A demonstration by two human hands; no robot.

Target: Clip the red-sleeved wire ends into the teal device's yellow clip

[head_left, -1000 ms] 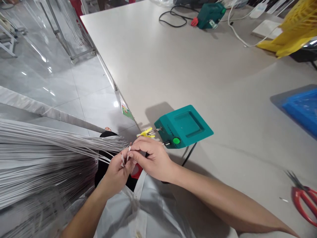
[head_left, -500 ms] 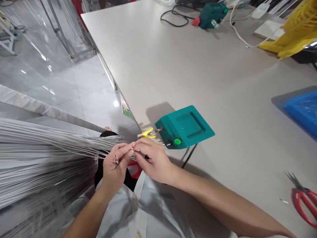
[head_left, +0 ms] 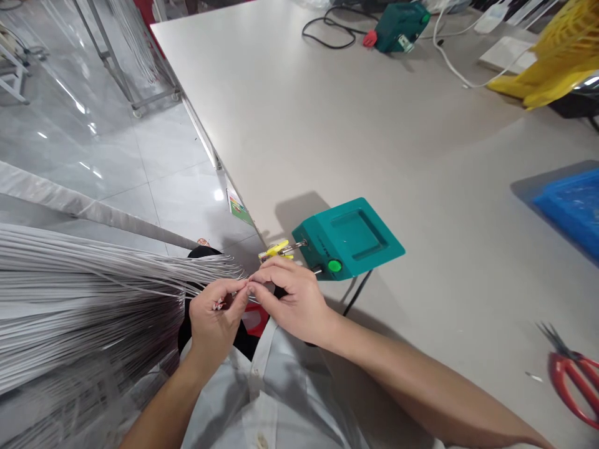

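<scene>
In front of my shirt, my left hand [head_left: 218, 318] and my right hand [head_left: 292, 299] meet at the fingertips, both closed in a pinch. Small red-and-white pieces [head_left: 218, 305] show inside the curled fingers of my left hand. What the two pinches hold between them is too small and covered to make out. A thick bundle of long grey-white wires [head_left: 116, 262] reaches from the left up to my left hand. Just beyond my right hand stands a green tester box [head_left: 327, 249] with a green button, a recessed top and a yellow clip [head_left: 279, 247] at its side.
Red-handled scissors [head_left: 573, 374] lie at the table's right, near a tiny white scrap [head_left: 533, 376]. A blue tray [head_left: 571, 206] is at the right edge. Farther back are another green box [head_left: 401, 26], cables and a yellow basket [head_left: 561, 56]. The table edge runs along the left.
The fingertips have closed together over the small pale piece that showed between them, now hidden. My left hand has shifted slightly, and the red-and-white pieces sit lower in it.
</scene>
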